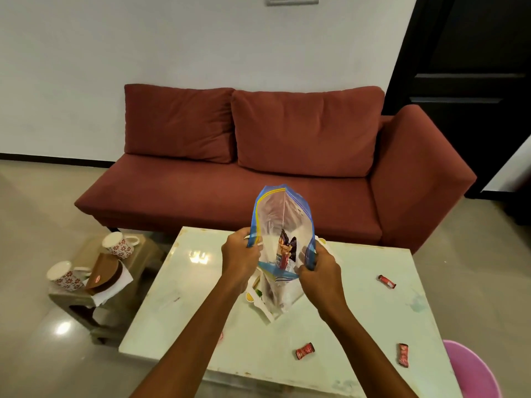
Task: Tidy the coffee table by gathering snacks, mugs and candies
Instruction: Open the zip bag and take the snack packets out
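I hold a clear zip bag [283,225] with a blue and yellow seal above the pale coffee table [201,297]. My left hand [240,261] grips its left edge and my right hand [319,271] grips its right edge, so its mouth gapes. A snack packet [285,251] sits inside the bag. Three red wrapped candies lie on the table: one at the right [386,281], one near the front [305,350], one at the front right [403,354]. Two white mugs with red flowers [119,245] [63,275] lie on a low side stand at the left.
A brown packet [105,275] rests on white paper on the side stand [74,300]. More wrappers [258,297] lie under the bag. A red sofa [258,168] stands behind the table. A pink bin [471,372] is at the lower right.
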